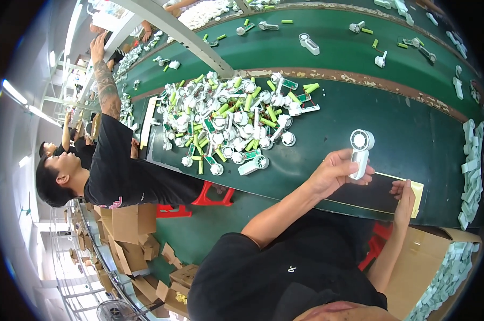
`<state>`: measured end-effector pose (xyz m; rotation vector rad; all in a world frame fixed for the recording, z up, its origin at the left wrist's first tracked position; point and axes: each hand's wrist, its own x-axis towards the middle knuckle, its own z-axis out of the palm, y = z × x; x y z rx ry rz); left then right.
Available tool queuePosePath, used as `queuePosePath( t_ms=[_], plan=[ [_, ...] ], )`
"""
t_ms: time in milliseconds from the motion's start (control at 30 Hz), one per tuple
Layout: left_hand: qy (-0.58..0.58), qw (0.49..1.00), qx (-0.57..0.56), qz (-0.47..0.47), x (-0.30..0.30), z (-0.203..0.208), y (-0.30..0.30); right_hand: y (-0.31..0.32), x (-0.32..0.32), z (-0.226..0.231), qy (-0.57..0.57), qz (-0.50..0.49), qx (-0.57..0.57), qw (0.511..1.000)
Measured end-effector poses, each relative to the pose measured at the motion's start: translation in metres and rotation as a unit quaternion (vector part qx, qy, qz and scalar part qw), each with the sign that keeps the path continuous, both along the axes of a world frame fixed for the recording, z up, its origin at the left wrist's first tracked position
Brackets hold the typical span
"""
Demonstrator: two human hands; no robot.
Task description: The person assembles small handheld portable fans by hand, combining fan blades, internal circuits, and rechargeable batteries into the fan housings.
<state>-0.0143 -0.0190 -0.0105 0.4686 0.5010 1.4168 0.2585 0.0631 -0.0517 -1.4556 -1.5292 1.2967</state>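
My left hand (335,172) is closed round the handle of a small white handheld fan (361,140), its round grille upward, above the near side of the green work table. My right hand (405,197) is by the yellow-edged end of a dark mat (359,193), fingers curled inward; whatever they hold, if anything, is too small to make out. Left of my hands lies a big heap of fan parts (228,120): white motor heads, green circuit boards and lime-green battery cells. A white fan housing (254,165) rests at the heap's near edge.
Beyond a worn brown rail (354,79), a green conveyor belt (338,32) carries scattered fan parts. White shells are stacked at the table's right end (471,171); more fill a carton (413,251) below. A co-worker (108,160) reaches up at left, beside red stools (214,193) and cardboard boxes (125,227).
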Motion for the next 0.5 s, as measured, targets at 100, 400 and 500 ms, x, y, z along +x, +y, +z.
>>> queuePosePath(
  t_ms=[100,400,500],
  plan=[
    [0.024,1.000,0.000,-0.007,0.001,0.000,-0.002,0.001,-0.001,-0.001,0.001,0.003,-0.003,1.000],
    [0.036,0.999,-0.014,0.000,0.002,0.003,0.000,0.003,0.004,-0.012,0.004,0.008,0.005,1.000],
    [0.040,0.999,-0.020,0.004,-0.001,0.001,0.002,0.004,0.003,-0.013,0.006,0.003,0.005,1.000]
  ],
)
